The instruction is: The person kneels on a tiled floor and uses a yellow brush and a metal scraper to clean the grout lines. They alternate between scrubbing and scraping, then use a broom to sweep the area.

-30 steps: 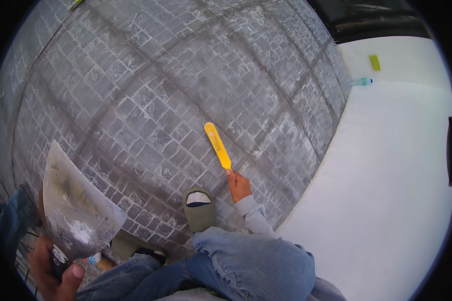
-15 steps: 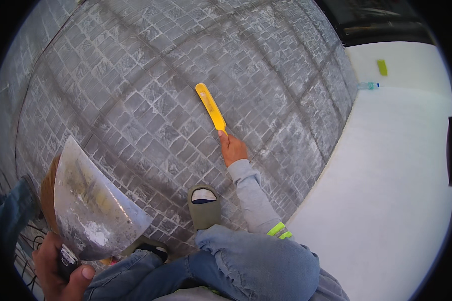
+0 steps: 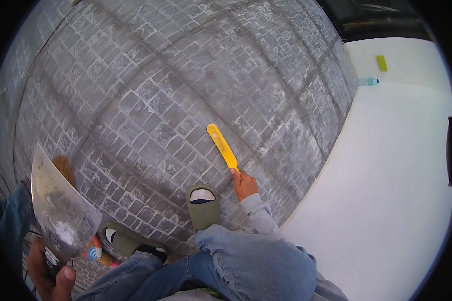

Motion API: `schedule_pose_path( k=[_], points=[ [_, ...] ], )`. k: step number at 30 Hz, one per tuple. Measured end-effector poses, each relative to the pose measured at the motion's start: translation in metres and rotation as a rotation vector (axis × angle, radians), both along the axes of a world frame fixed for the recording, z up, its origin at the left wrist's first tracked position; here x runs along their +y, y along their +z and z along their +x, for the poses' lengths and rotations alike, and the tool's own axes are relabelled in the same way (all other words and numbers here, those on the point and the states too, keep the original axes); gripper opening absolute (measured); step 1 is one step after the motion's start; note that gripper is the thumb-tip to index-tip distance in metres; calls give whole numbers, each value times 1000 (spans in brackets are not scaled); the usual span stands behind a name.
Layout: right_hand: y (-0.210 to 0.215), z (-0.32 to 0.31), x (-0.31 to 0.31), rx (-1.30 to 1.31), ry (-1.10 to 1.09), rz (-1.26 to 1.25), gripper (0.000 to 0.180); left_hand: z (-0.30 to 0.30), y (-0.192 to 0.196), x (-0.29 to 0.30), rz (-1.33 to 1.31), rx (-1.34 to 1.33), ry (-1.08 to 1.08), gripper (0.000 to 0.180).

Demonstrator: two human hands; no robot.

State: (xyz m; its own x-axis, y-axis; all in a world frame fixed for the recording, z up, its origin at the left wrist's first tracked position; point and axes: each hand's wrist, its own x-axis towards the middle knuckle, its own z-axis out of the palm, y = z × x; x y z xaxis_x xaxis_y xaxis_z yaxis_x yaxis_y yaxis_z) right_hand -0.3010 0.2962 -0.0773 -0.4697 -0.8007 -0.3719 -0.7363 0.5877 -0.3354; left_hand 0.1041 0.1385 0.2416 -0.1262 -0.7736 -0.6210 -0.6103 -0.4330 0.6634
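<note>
My right hand grips the narrow end of a long yellow hand brush, which points away from me, low over the grey stone-patterned floor. Only its worn yellow back shows; any bristles underneath are hidden. At the lower left, my left hand is closed round the dark handle of a wide metal scraper. The flared blade is tilted up, stained, with a white powdery patch on it. Behind the blade, straw-coloured broom bristles stick out.
A white wall or ledge runs along the right. A clear bottle and a yellow-green block lie on it. My feet wear green slides. Colourful packaging lies beside the left one. Someone's jeans show far left.
My right hand has drawn the yellow brush back toward me and slightly right. The scraper in my left hand has moved left, uncovering my left slide and the packaging.
</note>
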Motion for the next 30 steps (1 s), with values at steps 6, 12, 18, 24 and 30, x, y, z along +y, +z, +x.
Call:
schedule_pose_path(
  k=[6, 12, 18, 24, 30],
  points=[
    [-12, -11, -50, -95, -49, -5, 62, -24, 6, -11, 77, -241, -206, 68],
    [35, 10, 67, -143, -117, 241, 60, -2, 0, -4, 10, 49, 39, 29],
    [1, -2, -33, -45, -9, 42, 62, 2, -4, 0, 35, 52, 0, 28],
    [-28, -19, -98, 18, 48, -40, 66, -14, 11, 1, 47, -252, -120, 64],
    [31, -13, 55, -60, -24, 236, 63, 8, 5, 2, -66, -25, -75, 25]
  ],
)
